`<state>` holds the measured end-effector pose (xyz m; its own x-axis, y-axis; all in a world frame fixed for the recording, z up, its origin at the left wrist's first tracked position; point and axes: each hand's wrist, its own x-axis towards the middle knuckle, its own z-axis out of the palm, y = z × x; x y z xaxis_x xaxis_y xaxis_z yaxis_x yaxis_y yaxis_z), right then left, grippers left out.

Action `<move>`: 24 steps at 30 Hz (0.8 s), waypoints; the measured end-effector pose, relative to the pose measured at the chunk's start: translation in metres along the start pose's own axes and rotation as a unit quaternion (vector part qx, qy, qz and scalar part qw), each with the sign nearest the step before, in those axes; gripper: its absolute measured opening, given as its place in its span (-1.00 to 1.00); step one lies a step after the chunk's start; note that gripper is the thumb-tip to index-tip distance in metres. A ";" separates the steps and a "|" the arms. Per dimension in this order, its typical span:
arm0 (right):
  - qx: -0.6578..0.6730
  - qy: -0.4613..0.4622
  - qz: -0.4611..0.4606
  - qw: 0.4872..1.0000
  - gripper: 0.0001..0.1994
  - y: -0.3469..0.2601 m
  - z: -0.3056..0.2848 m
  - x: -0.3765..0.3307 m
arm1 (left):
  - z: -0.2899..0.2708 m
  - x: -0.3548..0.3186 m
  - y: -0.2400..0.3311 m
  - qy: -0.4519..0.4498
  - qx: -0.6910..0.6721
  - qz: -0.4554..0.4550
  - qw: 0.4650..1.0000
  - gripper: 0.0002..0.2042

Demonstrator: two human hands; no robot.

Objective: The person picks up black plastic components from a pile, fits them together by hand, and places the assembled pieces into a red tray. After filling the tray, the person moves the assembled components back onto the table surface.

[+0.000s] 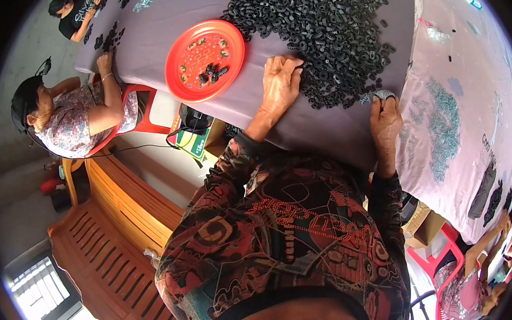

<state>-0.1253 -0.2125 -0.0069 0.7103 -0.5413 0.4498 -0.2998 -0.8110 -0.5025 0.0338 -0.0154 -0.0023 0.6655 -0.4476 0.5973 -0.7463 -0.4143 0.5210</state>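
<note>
Sorting or fitting small parts seems to be the work here, and from where I'm standing most of it is looking undone. A big heap of black ring-shaped plastic pieces (311, 22) is spreading over the purple-grey cloth on the surface (328, 126), right in front of the person. Only a few dark pieces (213, 74) are lying bunched together in the red tray (198, 57), off to the left of the heap. If the tray is holding what is finished, then hardly any is done; I can't tell whether those few are differing from the loose ones.

The left hand (281, 85) is resting at the near edge of the heap, its fingers curling in by the black pieces; I can't tell whether it is gripping one. The right hand (386, 124) is sitting near the heap's right-hand end, thumb and fingers closing around some grey-blue pieces (383, 94), too small to make out singly. More of that kind, it seems, are lying in a grey-blue scatter (445, 127) on the pink cloth (429, 53) to the right, so plenty looks left there too.

Over on the left, a co-worker's hand (103, 64) is reaching to the surface's edge, just beside a smaller black pile (112, 38).
</note>
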 end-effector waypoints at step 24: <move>0.023 0.007 0.000 1.000 -0.83 0.001 0.000 -0.001 | -0.027 -0.020 0.006 -0.030 -0.617 -0.320 0.718 -0.85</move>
<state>-0.1264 -0.2125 -0.0075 0.7013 -0.5447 0.4599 -0.2702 -0.8001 -0.5355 0.0155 0.0123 0.0056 0.8494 -0.5276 -0.0131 0.2929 0.4505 0.8433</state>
